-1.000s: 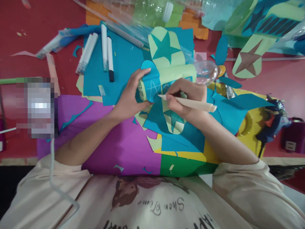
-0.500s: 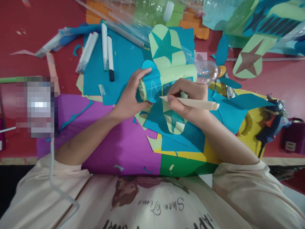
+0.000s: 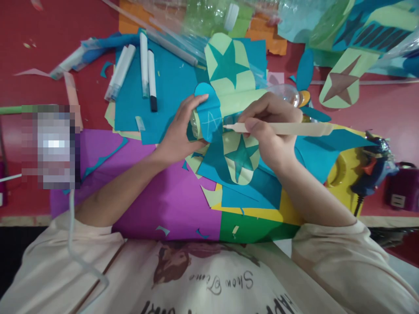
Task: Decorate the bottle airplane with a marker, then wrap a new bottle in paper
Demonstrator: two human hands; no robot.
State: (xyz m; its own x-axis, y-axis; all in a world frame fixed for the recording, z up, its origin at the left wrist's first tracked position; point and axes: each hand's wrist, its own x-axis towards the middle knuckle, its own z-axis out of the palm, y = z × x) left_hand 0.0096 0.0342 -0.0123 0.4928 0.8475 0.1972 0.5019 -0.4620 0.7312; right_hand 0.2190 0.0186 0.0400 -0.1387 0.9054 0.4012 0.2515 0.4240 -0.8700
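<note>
A plastic bottle (image 3: pixel 288 92) with an orange cap lies on its side, wrapped in pale green paper, with paper wings bearing teal stars on both sides. Its base end is gripped by my left hand (image 3: pixel 178 126), fingers on top and thumb below, over a rounded blue paper piece (image 3: pixel 209 107) that carries a white-line star. In my right hand (image 3: pixel 271 126) is a cream-coloured marker (image 3: pixel 294 128), held like a pen, its tip pointing left close to the blue piece's right edge. Whether the tip touches the paper I cannot tell. My right hand hides part of the bottle.
Several white markers (image 3: pixel 152 80) lie on blue sheets at upper left. A glue gun (image 3: pixel 369 172) and a yellow tape roll (image 3: pixel 338 170) are at right. Purple paper (image 3: pixel 147 187) covers the near side. Clear bottles (image 3: pixel 209 15) lie at the back. A blurred-out device with a cable sits at left.
My right hand has shifted right and slightly up with the marker, which now lies nearly level. More of the lower star wing shows. My left hand and the bottle stay in place.
</note>
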